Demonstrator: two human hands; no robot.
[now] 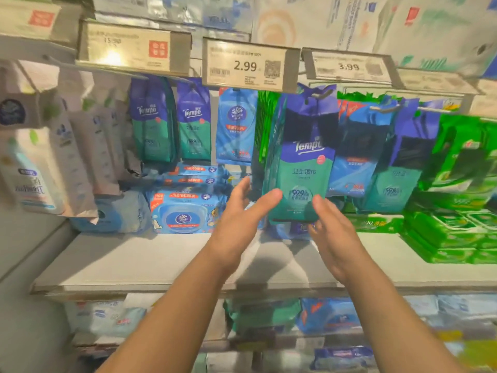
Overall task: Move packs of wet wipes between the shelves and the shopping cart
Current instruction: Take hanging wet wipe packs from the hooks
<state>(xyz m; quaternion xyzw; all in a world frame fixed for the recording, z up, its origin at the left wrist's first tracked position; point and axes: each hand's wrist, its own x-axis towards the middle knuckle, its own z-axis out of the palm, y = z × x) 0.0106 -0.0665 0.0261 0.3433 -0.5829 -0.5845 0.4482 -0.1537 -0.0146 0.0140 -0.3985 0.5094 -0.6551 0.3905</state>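
Both hands are raised in front of a hanging teal-and-purple Tempo pack (301,168), which hangs from a peg hook (321,95) under the price rail, right of the 2.99 price tag (246,66). The left hand (239,222) is spread, fingers straight and relaxed, its fingertips at the pack's lower left edge; whether they touch the pack cannot be told (motion blur). The right hand (332,232) is also loose and uncurled, fingers at the pack's lower right corner, apparently just touching or just short of it; neither hand pinches anything. More Tempo packs (172,122) hang further left along the same rail, beside a blue Vinda pack (235,127). Right of the near pack hang blue packs (355,157) and another teal pack (395,181), then green packs (462,157) at the right edge. On the grey shelf (161,259), at its back, a blue Vinda tub pack (183,211) lies with flatter blue packs (193,175) stacked behind it; green flat packs (446,232) are stacked at the shelf's right end. White pouches (80,146) hang at the left edge (labels blurred). The front half of the shelf shows bare board under the forearms. Lower shelves hold blurred blue and green packs (325,316). No cart in view.
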